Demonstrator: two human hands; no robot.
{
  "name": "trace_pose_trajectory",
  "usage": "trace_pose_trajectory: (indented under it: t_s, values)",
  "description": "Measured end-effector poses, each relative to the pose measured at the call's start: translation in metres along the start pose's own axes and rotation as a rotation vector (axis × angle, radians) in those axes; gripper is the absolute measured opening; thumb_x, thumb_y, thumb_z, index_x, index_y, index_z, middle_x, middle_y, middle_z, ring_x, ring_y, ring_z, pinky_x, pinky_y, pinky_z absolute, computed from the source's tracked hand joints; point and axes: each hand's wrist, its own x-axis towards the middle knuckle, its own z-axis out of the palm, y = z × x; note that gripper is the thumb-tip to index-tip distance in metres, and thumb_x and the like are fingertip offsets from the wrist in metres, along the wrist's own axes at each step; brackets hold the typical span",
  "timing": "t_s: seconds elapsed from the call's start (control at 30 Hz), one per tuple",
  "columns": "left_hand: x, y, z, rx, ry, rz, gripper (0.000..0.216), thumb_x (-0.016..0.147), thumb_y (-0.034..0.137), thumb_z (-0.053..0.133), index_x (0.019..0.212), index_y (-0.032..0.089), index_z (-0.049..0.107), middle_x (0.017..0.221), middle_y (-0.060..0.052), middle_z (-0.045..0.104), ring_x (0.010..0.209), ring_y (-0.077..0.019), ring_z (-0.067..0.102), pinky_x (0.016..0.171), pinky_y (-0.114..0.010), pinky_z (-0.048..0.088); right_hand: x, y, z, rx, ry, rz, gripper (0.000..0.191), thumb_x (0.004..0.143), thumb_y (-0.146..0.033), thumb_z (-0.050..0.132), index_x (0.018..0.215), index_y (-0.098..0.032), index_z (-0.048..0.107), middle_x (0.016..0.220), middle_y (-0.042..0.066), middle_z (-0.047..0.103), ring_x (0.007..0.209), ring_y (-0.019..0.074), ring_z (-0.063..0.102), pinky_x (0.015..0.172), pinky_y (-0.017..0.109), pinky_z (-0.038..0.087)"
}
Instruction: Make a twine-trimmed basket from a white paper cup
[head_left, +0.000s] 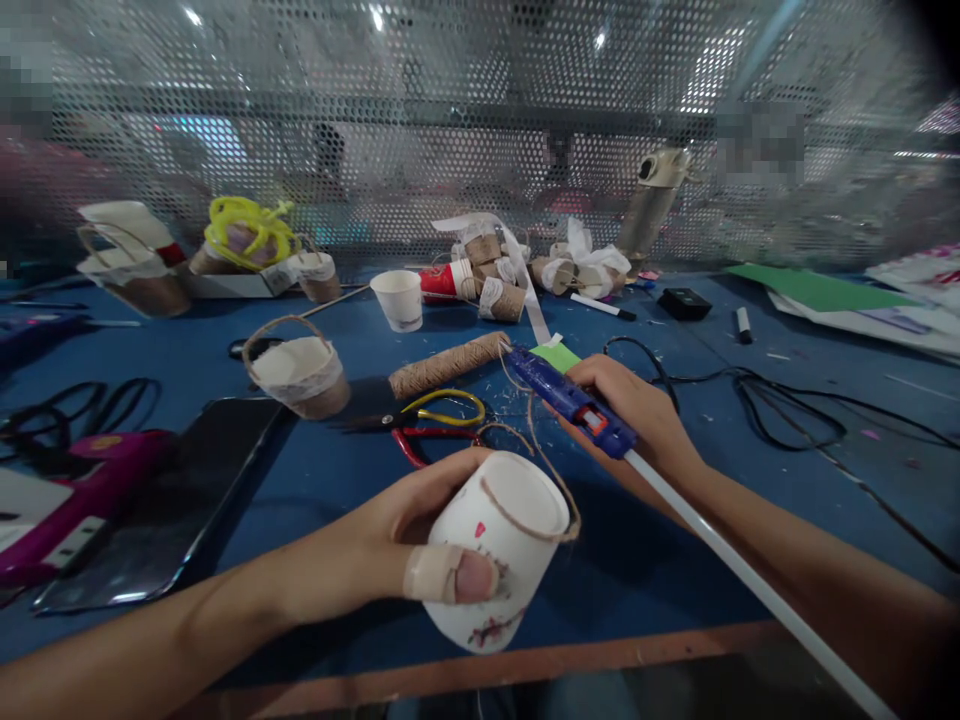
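The blue tabletop (pixel 675 520) carries scattered craft supplies. The left hand (pixel 375 550), its thumb bandaged, is closed around a white paper cup (pixel 502 540), holding it tilted above the tabletop's near edge. The right hand (pixel 637 410) is wrapped around a blue glue gun (pixel 570 400) just beyond the cup. Behind lie a twine spool (pixel 448 364) and scissors (pixel 435 425). A thin twine strand (pixel 536 440) loops from the cup's rim toward the gun.
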Motion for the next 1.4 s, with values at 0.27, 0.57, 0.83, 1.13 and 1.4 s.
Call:
trace_pose_trajectory:
  t_s: [0.27,0.57,0.83,1.13,1.4]
  values:
    - [0.006,-0.006,0.005,-0.129,-0.128,-0.104,0.078,0.063,0.021,0.090,0.135,0.021,0.059,0.119,-0.008,0.067,0.107,-0.0255,0.062,0.087,-0.032,0.052,0.022,-0.002,0.015,-0.199,-0.123,-0.003,0.025,0.081,-0.012,0.048,0.104,-0.020,0.043,0.104,0.011,0.060,0.079,0.0249,0.062,0.062,0.032,0.042]
    - [0.010,-0.012,0.009,-0.158,-0.110,-0.191,0.082,0.055,0.024,0.095,0.132,0.024,0.065,0.110,-0.005,0.072,0.092,-0.0189,0.065,0.078,-0.025,0.052,0.020,-0.021,0.021,-0.268,-0.240,-0.041,0.042,0.071,-0.006,0.050,0.109,-0.019,0.038,0.113,0.015,0.055,0.089,0.0287,0.060,0.064,0.035,0.046]
    - [0.008,-0.012,0.013,-0.121,-0.081,-0.161,0.078,0.056,0.035,0.094,0.127,0.020,0.065,0.107,-0.010,0.073,0.098,-0.0271,0.066,0.084,-0.036,0.052,0.019,-0.022,0.019,-0.272,-0.229,-0.042,0.039,0.072,-0.006,0.048,0.107,-0.019,0.037,0.113,0.017,0.056,0.091,0.0313,0.061,0.065,0.038,0.049]
    - [0.009,-0.010,0.014,-0.140,-0.091,-0.187,0.080,0.057,0.034,0.093,0.130,0.020,0.063,0.110,-0.008,0.071,0.096,-0.0251,0.063,0.084,-0.035,0.049,0.020,-0.023,0.020,-0.271,-0.178,-0.036,0.032,0.078,-0.008,0.046,0.107,-0.019,0.037,0.112,0.017,0.055,0.082,0.0274,0.060,0.058,0.035,0.045]
    - [0.009,-0.007,0.013,-0.160,-0.101,-0.174,0.078,0.057,0.025,0.094,0.130,0.021,0.065,0.107,-0.007,0.071,0.094,-0.0225,0.064,0.082,-0.029,0.050,0.019,-0.019,0.022,-0.264,-0.168,-0.047,0.031,0.080,-0.010,0.046,0.110,-0.019,0.037,0.113,0.016,0.055,0.082,0.0264,0.060,0.059,0.034,0.045]
